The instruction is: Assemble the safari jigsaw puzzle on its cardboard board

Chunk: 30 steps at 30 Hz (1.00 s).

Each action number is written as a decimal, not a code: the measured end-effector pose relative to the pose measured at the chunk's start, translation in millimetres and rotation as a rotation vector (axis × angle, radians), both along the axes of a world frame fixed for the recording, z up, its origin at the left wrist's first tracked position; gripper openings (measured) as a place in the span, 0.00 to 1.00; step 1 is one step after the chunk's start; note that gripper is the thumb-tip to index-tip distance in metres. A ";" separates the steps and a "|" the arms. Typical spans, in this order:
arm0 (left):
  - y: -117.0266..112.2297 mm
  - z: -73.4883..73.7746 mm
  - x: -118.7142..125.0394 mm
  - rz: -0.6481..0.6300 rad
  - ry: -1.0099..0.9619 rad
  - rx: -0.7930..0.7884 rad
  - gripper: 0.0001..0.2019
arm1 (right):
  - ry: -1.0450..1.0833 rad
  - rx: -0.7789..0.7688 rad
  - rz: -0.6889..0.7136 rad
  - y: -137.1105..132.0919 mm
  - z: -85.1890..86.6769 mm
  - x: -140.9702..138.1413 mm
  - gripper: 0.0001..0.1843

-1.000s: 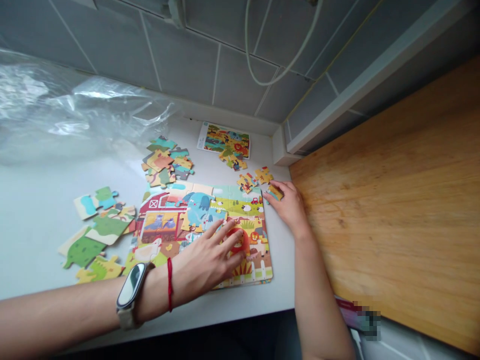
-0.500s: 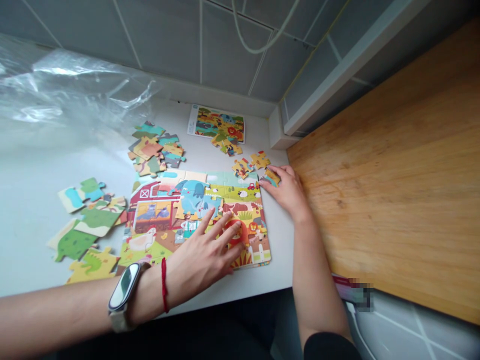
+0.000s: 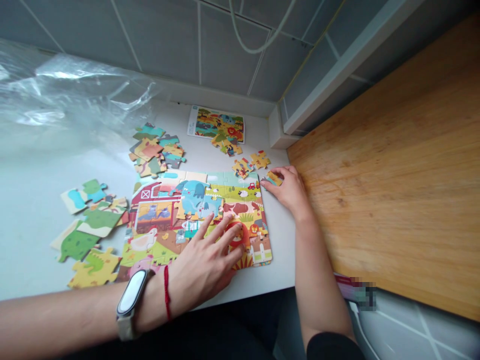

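Right hand [image 3: 288, 190] curls over a small jigsaw piece [image 3: 274, 178], pinching it between thumb and fingers just beside the right edge of the assembled puzzle [image 3: 195, 200], while the left hand [image 3: 202, 255] lies open with its fingers spread, their tips resting on the puzzle's lower right part near a lion. A fitness band [image 3: 131, 300] and a red string bracelet [image 3: 166, 292] circle the left wrist. The puzzle sits mid-frame on a white counter [image 3: 279, 250], showing a red barn, a blue elephant and farm animals. Loose pieces lie in a heap [image 3: 155, 150] above it and in a scattered group [image 3: 88, 230] to its left. Two more pieces [image 3: 260, 159] lie just above the right hand, below a picture card [image 3: 215, 125] with a few pieces [image 3: 227, 146] on its lower edge. A crumpled plastic bag [image 3: 63, 95] fills the upper left, a wooden board [image 3: 386, 200] runs along the right, and grey tiles [image 3: 225, 55] rise behind
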<state>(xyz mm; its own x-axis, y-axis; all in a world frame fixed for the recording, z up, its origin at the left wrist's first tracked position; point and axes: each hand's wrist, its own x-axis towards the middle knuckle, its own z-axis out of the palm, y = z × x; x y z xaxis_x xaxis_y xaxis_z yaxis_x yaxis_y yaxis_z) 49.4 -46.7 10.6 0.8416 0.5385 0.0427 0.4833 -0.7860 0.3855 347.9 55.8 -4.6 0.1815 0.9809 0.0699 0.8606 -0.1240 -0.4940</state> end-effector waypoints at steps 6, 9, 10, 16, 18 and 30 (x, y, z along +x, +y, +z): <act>1.9 -2.3 1.2 0.002 -0.036 0.025 0.20 | 0.080 0.013 -0.027 0.8 1.0 -0.5 0.27; 2.1 -4.3 2.5 0.015 -0.070 0.070 0.19 | 0.237 0.028 -0.046 2.9 0.0 2.6 0.24; 1.8 -4.6 3.0 0.024 -0.077 0.081 0.19 | 0.321 0.045 -0.058 3.8 0.1 3.7 0.23; -2.2 -4.5 4.8 0.032 -0.087 0.081 0.18 | 0.750 0.215 -0.114 5.9 7.9 -0.9 0.25; -4.9 -7.1 5.5 0.040 -0.098 0.086 0.18 | 0.804 0.172 -0.108 4.6 11.0 -6.4 0.25; -10.2 -13.2 7.2 0.046 -0.082 0.108 0.25 | 0.898 -0.010 -0.058 2.6 12.4 -25.1 0.27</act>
